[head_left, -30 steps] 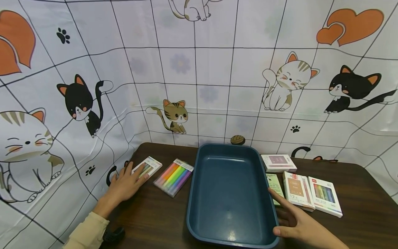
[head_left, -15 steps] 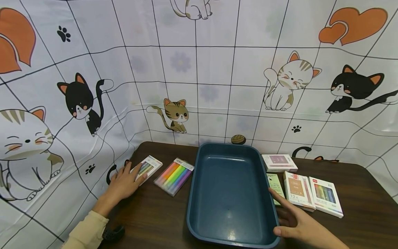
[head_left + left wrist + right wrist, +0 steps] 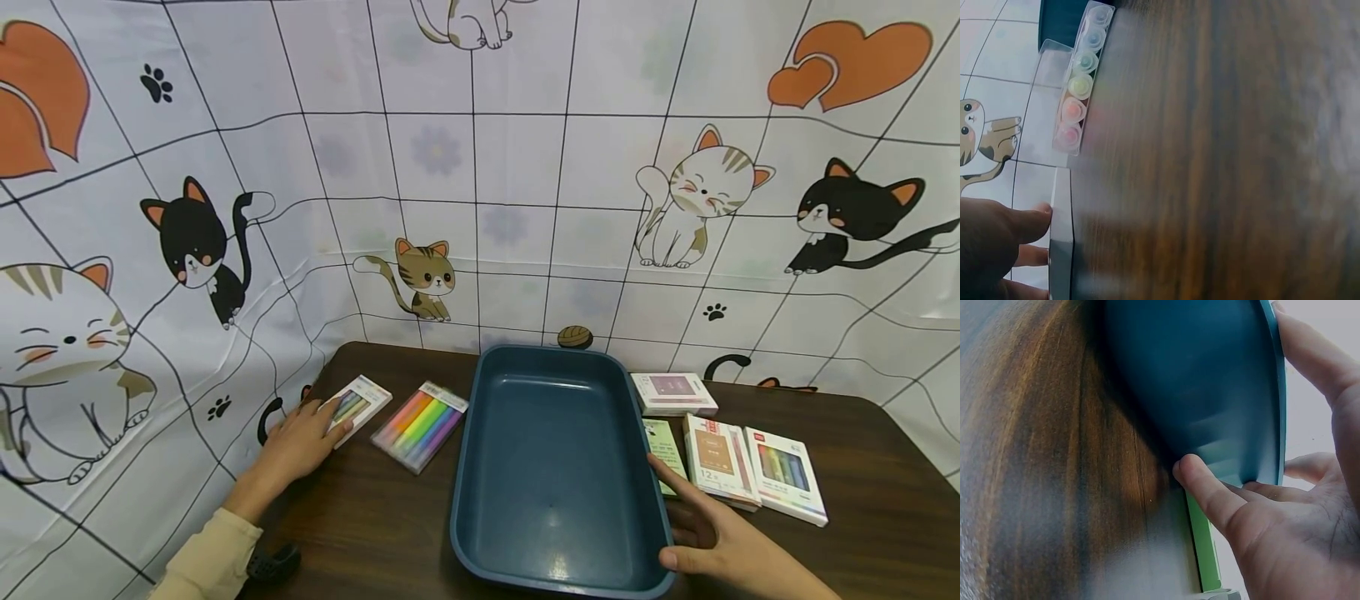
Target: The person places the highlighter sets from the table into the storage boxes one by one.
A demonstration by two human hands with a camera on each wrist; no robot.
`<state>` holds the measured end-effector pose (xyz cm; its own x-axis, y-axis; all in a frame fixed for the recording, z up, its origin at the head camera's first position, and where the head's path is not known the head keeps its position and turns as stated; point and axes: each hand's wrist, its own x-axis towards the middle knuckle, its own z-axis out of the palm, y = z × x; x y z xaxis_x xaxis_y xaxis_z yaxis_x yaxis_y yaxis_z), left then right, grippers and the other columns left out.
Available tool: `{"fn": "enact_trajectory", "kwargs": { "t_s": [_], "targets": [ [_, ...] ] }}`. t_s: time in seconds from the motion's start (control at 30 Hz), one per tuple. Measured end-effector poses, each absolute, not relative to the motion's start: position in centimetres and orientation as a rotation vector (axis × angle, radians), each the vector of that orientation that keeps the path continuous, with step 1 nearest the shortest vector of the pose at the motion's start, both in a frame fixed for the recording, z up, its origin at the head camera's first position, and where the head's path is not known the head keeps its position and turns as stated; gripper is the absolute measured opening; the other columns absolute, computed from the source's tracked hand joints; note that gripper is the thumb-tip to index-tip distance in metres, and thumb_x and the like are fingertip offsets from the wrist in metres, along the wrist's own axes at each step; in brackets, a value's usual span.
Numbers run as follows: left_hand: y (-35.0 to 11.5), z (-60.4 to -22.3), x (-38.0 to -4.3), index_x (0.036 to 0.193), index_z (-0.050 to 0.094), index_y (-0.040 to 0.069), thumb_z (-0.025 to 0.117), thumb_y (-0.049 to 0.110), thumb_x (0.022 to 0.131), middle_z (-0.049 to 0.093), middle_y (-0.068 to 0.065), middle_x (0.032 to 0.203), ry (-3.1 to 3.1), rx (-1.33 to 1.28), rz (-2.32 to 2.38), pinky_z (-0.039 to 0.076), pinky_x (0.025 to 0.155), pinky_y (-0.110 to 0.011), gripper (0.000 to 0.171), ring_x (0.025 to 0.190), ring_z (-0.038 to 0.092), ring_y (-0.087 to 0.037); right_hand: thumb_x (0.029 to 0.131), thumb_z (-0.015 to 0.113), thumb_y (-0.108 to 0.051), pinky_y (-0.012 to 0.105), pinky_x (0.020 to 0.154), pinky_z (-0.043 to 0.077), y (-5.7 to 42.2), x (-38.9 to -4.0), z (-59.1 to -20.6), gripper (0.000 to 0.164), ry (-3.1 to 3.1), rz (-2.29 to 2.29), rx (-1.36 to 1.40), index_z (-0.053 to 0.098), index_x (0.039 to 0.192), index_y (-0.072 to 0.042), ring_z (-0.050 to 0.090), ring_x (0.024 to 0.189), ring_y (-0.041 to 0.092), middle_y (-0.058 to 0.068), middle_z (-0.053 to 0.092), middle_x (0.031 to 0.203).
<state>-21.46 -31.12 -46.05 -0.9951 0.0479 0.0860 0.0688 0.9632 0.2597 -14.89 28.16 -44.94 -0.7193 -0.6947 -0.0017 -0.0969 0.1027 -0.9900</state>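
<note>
My left hand (image 3: 296,446) rests on the near left part of a slim white box (image 3: 363,402) with coloured stripes printed on it. In the left wrist view the thumb tip touches the edge of that box (image 3: 1061,234). Just right of it lies a clear case of rainbow-coloured markers (image 3: 420,427). The deep blue plastic tray (image 3: 551,492) stands in the middle with nothing in it. Against its right side is my right hand (image 3: 712,533), thumb at the rim and other fingertips touching the outer wall (image 3: 1210,394) in the right wrist view.
Right of the tray lie a green-labelled pack (image 3: 663,450), a white box with a mauve label (image 3: 673,393), a box with a brown label (image 3: 717,460) and a white box with coloured stripes (image 3: 786,475). A cat-print sheet (image 3: 517,167) hangs behind the dark wooden table (image 3: 360,533).
The fingers of my left hand have lowered slightly over the slim white box. My right hand, the tray and the other boxes stay where they were.
</note>
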Motion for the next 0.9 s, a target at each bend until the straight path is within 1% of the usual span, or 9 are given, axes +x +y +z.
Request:
{"fn": "enact_trajectory", "kwargs": {
  "t_s": [0.17,0.37,0.43,0.53,0.63,0.77,0.9],
  "targets": [
    [-31.08,-45.94,-21.57,0.146,0.05,-0.002,0.06,0.038,0.103,0.05,-0.036,0.136,-2.99,-0.117,-0.39,0.041,0.081,-0.075,0.06,0.118,0.05,-0.058,0.102,0.057,0.001,0.031,0.102,0.045,28.14,-14.91,-44.98,0.089,1.886,-1.664,-0.758,-0.003,0.165,-0.017,0.042,0.137,0.006,0.026,-0.014,0.163],
    [-31.09,-46.01,-21.62,0.141,0.055,-0.005,0.065,0.035,0.101,0.055,-0.034,0.127,-2.945,-0.119,-0.402,0.047,0.075,-0.069,0.058,0.106,0.058,-0.053,0.102,0.055,0.005,0.034,0.102,0.046,28.16,-14.75,-45.07,0.089,1.835,-1.681,-0.803,-0.004,0.165,-0.018,0.042,0.138,0.011,0.026,-0.016,0.162],
    [-31.11,-46.06,-21.72,0.141,0.055,-0.006,0.066,0.035,0.1,0.055,-0.035,0.126,-2.942,-0.107,-0.417,0.047,0.075,-0.068,0.059,0.106,0.058,-0.053,0.102,0.054,0.006,0.035,0.102,0.046,28.16,-14.75,-45.1,0.089,1.827,-1.684,-0.815,-0.005,0.164,-0.018,0.042,0.139,0.012,0.026,-0.016,0.162],
    [-31.05,-46.09,-21.89,0.14,0.054,-0.008,0.068,0.036,0.099,0.052,-0.038,0.127,-2.941,-0.084,-0.455,0.046,0.078,-0.07,0.062,0.109,0.055,-0.055,0.103,0.054,0.004,0.035,0.102,0.046,28.17,-14.77,-45.1,0.089,1.824,-1.68,-0.786,-0.005,0.165,-0.021,0.042,0.139,0.009,0.024,-0.016,0.163],
    [-30.98,-46.05,-22.05,0.14,0.054,-0.009,0.071,0.035,0.097,0.049,-0.04,0.128,-2.933,-0.072,-0.496,0.045,0.08,-0.07,0.064,0.11,0.054,-0.056,0.103,0.054,0.004,0.034,0.102,0.046,28.18,-14.76,-45.1,0.089,1.833,-1.676,-0.781,-0.005,0.165,-0.021,0.042,0.138,0.009,0.024,-0.015,0.163],
    [-30.89,-45.91,-22.06,0.139,0.054,-0.01,0.075,0.033,0.095,0.048,-0.041,0.127,-2.913,-0.07,-0.558,0.047,0.078,-0.067,0.064,0.107,0.056,-0.054,0.102,0.055,0.004,0.033,0.102,0.046,28.17,-14.69,-44.99,0.089,1.858,-1.667,-0.785,-0.004,0.165,-0.02,0.043,0.138,0.009,0.026,-0.014,0.163],
    [-30.94,-45.83,-22.02,0.136,0.056,-0.009,0.08,0.028,0.091,0.044,-0.041,0.129,-2.877,-0.056,-0.666,0.047,0.081,-0.064,0.063,0.109,0.054,-0.053,0.102,0.056,0.003,0.032,0.102,0.045,28.13,-14.63,-44.87,0.089,1.879,-1.658,-0.764,-0.003,0.165,-0.021,0.043,0.138,0.009,0.024,-0.013,0.163]
  ]
}}
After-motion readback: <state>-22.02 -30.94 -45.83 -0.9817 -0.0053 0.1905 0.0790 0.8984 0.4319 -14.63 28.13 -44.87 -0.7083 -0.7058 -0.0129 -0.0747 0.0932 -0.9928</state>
